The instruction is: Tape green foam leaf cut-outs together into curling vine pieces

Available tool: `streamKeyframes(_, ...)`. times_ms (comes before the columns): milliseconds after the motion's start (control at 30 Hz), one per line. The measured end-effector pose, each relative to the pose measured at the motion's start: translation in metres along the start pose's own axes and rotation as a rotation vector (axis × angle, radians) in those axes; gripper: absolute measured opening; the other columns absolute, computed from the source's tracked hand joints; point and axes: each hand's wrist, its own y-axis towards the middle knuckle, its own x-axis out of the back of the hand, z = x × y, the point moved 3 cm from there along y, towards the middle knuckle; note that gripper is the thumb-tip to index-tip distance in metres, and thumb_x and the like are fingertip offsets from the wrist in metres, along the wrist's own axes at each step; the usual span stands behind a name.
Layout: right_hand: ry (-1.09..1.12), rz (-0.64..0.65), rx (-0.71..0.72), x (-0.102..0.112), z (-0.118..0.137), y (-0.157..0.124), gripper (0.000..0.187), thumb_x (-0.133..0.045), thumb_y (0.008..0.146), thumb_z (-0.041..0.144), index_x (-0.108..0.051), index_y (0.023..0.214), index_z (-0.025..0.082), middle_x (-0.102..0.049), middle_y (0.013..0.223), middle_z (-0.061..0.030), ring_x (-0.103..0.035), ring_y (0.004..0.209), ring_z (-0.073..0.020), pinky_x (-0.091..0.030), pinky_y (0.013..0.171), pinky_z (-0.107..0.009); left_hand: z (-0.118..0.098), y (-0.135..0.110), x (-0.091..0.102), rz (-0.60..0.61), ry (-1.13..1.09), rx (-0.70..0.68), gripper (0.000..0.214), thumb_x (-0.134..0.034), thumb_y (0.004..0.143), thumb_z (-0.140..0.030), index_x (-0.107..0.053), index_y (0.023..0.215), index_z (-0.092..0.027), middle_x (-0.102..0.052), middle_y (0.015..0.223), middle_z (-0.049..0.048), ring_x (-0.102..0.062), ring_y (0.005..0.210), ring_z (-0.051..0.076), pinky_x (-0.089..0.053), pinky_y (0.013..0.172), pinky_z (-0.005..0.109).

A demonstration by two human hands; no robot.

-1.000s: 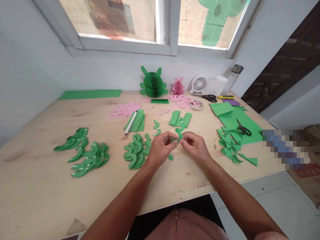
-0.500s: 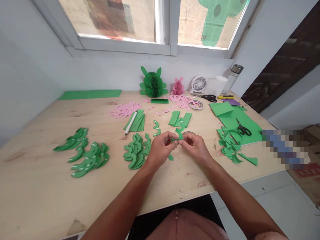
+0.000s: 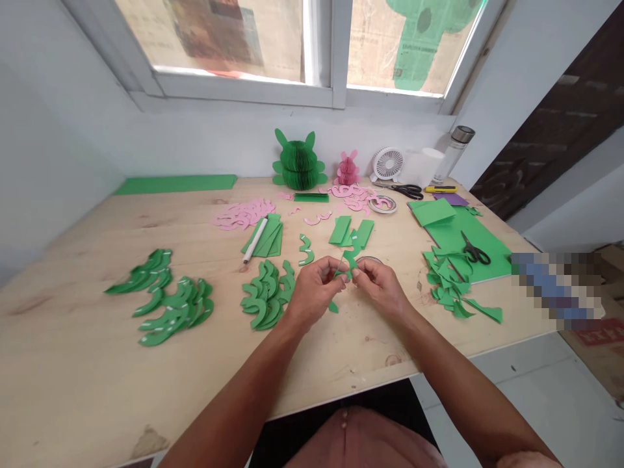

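Between my two hands is a wavy green paper cutout [image 3: 350, 258], held up over the table. My left hand [image 3: 318, 286] is closed, its thumb and fingers pinching the lower left part of the cutout. The fingertips of my right hand [image 3: 380, 285] are pinched on its lower right edge. Part of a tape roll [image 3: 369, 259] shows behind my right hand. A stack of wavy green cutouts [image 3: 266, 296] lies just left of my left hand, and a single green cutout with white strips [image 3: 305, 250] lies beyond it. A green scrap [image 3: 333, 307] sits below my fingers.
Green cutouts with white strips [image 3: 180, 312] are piled at the left. A white marker [image 3: 255, 239] rests on green paper. Scissors [image 3: 475, 250] and green scraps [image 3: 446, 283] are at the right. A green honeycomb paper figure [image 3: 299, 164] and small fan [image 3: 387, 164] stand at the back.
My right fingertips have shifted slightly right and down along the green cutout. My left hand keeps its pinch in nearly the same place.
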Motion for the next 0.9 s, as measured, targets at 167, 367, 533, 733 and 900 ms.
streamKeyframes(167, 0.038, -0.001, 0.036, 0.0012, 0.0029, -0.0010, 0.030, -0.040, 0.087, 0.030, -0.050, 0.062, 0.017, -0.049, 0.062, 0.0005, -0.046, 0.061, -0.0118, -0.035, 0.057, -0.024, 0.0010, 0.0003, 0.0007, -0.013, 0.011, -0.004, 0.013, -0.064, 0.065, -0.021, -0.060, 0.076, -0.016, -0.056, 0.055, -0.0036, -0.055, 0.053, 0.011, -0.046, 0.056, 0.025)
streamKeyframes(367, 0.066, -0.040, -0.007, 0.0004, -0.0027, -0.0001, 0.023, -0.056, 0.078, 0.034, -0.049, 0.063, 0.018, -0.045, 0.060, 0.0026, -0.040, 0.056, -0.0101, -0.033, 0.052, -0.023, -0.0004, -0.0002, -0.0004, -0.004, 0.001, -0.002, 0.012, -0.064, 0.066, -0.023, -0.060, 0.075, -0.016, -0.057, 0.056, -0.0030, -0.054, 0.054, 0.011, -0.046, 0.056, 0.025)
streamKeyframes(533, 0.074, -0.022, -0.018, -0.0008, -0.0060, 0.0012, 0.022, -0.055, 0.077, 0.030, -0.046, 0.061, 0.018, -0.040, 0.058, 0.0038, -0.038, 0.054, -0.0093, -0.031, 0.051, -0.022, 0.0013, -0.0002, -0.0010, 0.003, -0.006, 0.001, 0.013, -0.065, 0.065, -0.022, -0.060, 0.076, -0.016, -0.058, 0.059, -0.0025, -0.054, 0.056, 0.010, -0.046, 0.056, 0.024)
streamKeyframes(733, 0.031, 0.003, -0.010, 0.0007, -0.0021, 0.0008, 0.020, -0.050, 0.079, 0.029, -0.049, 0.063, 0.017, -0.042, 0.059, 0.0026, -0.039, 0.055, -0.0100, -0.033, 0.051, -0.022, 0.0024, 0.0010, 0.0006, -0.003, 0.025, -0.019, 0.014, -0.065, 0.064, -0.024, -0.061, 0.075, -0.016, -0.059, 0.060, -0.0019, -0.055, 0.056, 0.011, -0.047, 0.056, 0.025)
streamKeyframes(900, -0.012, 0.032, 0.008, 0.0009, -0.0012, 0.0008, 0.017, -0.047, 0.080, 0.026, -0.055, 0.069, 0.016, -0.050, 0.063, 0.0003, -0.045, 0.060, -0.0117, -0.036, 0.056, -0.023, 0.0019, 0.0009, 0.0020, -0.012, 0.045, -0.008, 0.013, -0.063, 0.065, -0.023, -0.061, 0.076, -0.016, -0.059, 0.059, -0.0018, -0.055, 0.054, 0.011, -0.047, 0.056, 0.026)
